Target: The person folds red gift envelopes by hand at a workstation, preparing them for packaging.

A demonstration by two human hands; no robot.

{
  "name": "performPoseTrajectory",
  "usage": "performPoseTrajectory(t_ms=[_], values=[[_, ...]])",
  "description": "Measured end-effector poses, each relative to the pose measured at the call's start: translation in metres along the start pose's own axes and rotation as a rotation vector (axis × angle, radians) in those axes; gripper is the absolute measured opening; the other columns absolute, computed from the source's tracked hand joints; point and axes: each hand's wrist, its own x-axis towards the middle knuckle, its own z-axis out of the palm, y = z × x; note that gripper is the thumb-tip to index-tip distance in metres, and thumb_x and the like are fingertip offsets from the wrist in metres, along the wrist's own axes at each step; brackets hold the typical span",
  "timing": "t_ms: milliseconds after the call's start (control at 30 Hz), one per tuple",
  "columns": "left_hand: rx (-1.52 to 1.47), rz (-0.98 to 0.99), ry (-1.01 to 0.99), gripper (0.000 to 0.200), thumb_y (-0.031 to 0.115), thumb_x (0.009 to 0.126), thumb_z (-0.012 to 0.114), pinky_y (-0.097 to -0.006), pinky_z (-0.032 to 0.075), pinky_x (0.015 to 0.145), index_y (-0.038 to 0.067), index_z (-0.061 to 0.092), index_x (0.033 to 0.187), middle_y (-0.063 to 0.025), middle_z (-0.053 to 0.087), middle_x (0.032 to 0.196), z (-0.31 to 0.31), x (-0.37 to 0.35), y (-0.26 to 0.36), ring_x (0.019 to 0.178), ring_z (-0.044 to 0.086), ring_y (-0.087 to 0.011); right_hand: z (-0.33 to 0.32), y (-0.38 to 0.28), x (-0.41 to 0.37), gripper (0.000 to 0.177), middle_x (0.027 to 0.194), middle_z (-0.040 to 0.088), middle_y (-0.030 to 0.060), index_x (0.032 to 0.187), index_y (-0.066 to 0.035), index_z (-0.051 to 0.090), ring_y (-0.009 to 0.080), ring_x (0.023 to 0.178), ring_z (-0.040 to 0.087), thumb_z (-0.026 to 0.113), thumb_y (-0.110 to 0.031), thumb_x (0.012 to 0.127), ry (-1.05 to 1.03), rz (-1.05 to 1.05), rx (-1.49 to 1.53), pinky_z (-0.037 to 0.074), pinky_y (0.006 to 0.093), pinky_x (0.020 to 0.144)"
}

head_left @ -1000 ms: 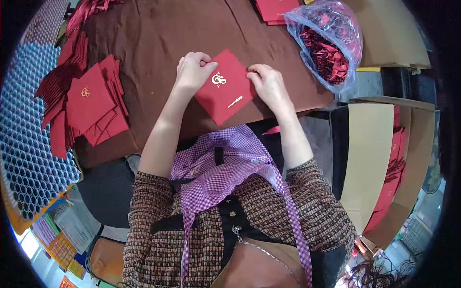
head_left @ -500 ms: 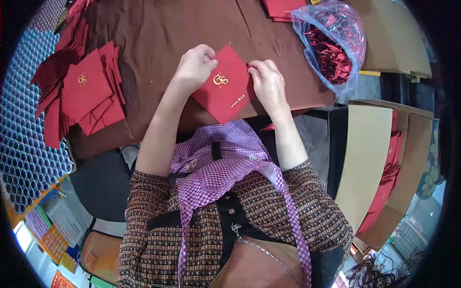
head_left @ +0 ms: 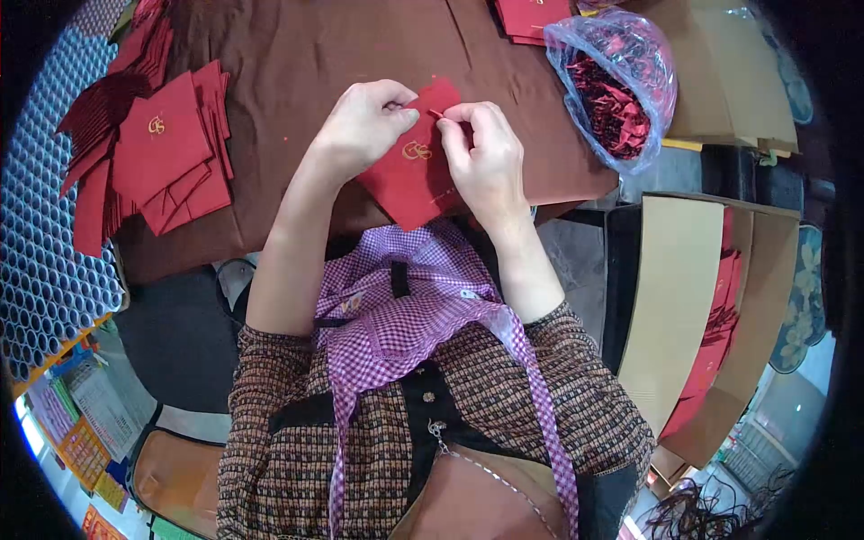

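A red paper envelope [head_left: 400, 175] with a gold emblem lies tilted near the front edge of the brown-covered table. My left hand [head_left: 371, 121] is closed in a pinch at its upper left edge; whether paper is between the fingertips is hidden. My right hand [head_left: 484, 148] reaches over its right side, thumb and forefinger pinched on a small red bit of it near the top, which looks like a raised edge or strip. The right hand covers part of the envelope's right side.
Stacks of red envelopes [head_left: 162, 148] lie at left beside a blue honeycomb-like surface [head_left: 54, 207]. A clear plastic bag [head_left: 643, 54] of red pieces sits at right, near more red envelopes [head_left: 531, 18]. A cardboard box [head_left: 679, 297] with red paper stands lower right.
My right hand has moved left and inward from the envelope's right corner, to the upper part beside my left hand. A small red bit now shows at its fingertips.
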Motion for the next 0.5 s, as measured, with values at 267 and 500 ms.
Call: performPoseTrajectory(t_ms=[267,500], values=[[-0.022,0.04,0.007,0.019,0.007,0.086,0.063,-0.0238,0.048,0.067,-0.005,0.066,0.1,-0.002,0.067,0.082,-0.0021,-0.004,0.0014,0.074,0.056,-0.0059,0.0011,-0.0025,-0.0015,0.012,0.079,0.065,0.013,0.08,0.0,0.06,0.0304,0.072,0.064,0.07,-0.006,0.079,-0.038,0.04,-0.034,0.051,0.0384,0.064],[0.029,0.099,0.024,0.019,0.008,0.083,0.066,-0.0246,0.044,0.062,-0.004,0.066,0.097,-0.0015,0.063,0.075,0.0008,-0.0076,0.0064,0.069,0.052,-0.0058,0.0003,-0.0031,-0.0008,0.011,0.077,0.064,0.015,0.08,-0.001,0.06,0.0316,0.071,0.064,0.068,-0.008,0.08,-0.094,0.078,-0.049,0.051,0.0396,0.064]])
